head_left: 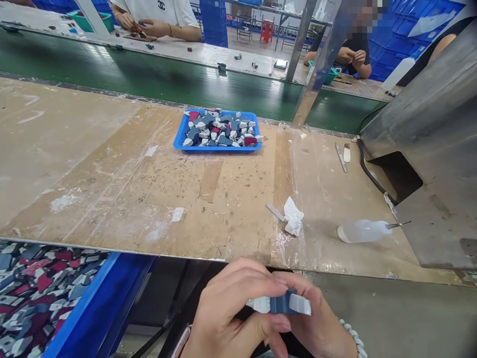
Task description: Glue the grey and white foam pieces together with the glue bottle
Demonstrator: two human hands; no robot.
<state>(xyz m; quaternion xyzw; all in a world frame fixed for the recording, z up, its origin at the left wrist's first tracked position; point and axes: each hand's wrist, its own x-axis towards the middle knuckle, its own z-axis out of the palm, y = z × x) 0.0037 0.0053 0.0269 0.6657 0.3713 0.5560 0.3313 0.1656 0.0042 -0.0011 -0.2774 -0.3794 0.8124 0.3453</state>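
A small white and dark blue piece [280, 304] is held between both hands in front of the table's near edge. My left hand [233, 303] pinches it from the left with thumb and fingers. On the right side, the fingers of my right hand [316, 318] close round its other end, partly hidden behind the piece. Farther back on the table sits a blue tray [218, 149] heaped with blue, white and dark red pieces.
A squeeze bottle [363, 231], crumpled tissue [293, 217] and thin strips lie at the right, near a metal housing [439, 164]. A large blue bin [85, 308] full of pieces stands lower left. Beyond the green conveyor [149, 69], people's hands handle small parts.
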